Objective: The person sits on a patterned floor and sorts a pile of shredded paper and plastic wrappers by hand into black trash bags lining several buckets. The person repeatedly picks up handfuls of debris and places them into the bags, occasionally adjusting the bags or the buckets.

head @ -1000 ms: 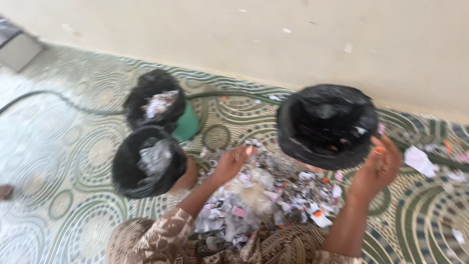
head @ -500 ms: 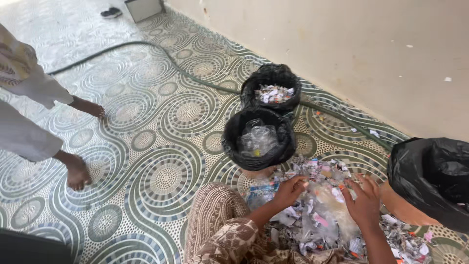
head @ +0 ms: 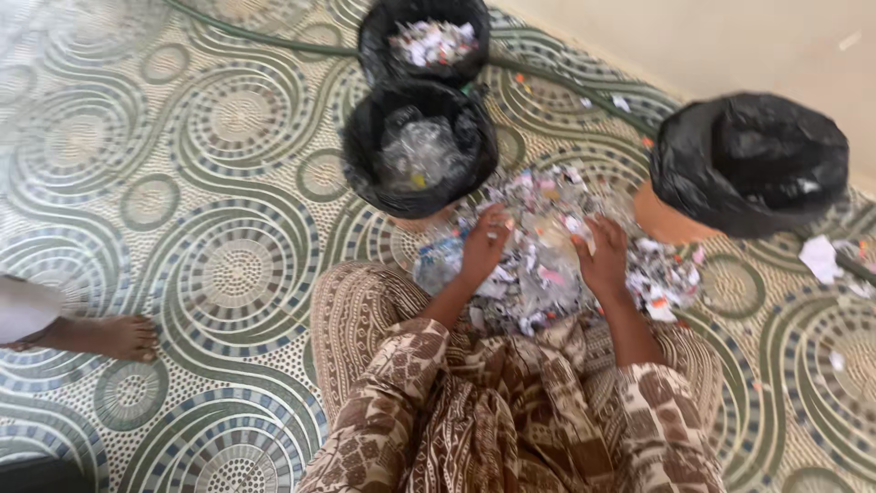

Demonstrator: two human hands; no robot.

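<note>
A heap of torn paper scraps and clear plastic wrappers [head: 547, 265] lies on the patterned floor in front of my knees. My left hand [head: 485, 245] rests on the heap's left side, fingers bent into the scraps. Palm down on the right side is my right hand [head: 605, 256], fingers spread. Three buckets lined with black bags ring the heap: one with clear plastic [head: 420, 146] just beyond my left hand, one with paper bits [head: 425, 38] behind it, and one at the right [head: 750, 162].
A green hose [head: 566, 87] runs along the base of the cream wall. Another person's bare foot [head: 105, 336] stands at the left edge. Loose scraps [head: 821, 257] lie at the far right. My brown patterned clothing [head: 511, 402] fills the bottom centre.
Both hands came down from raised positions onto the heap. The view swung and tilted down, so the buckets now sit higher in frame. The other person's feet moved toward the left edge.
</note>
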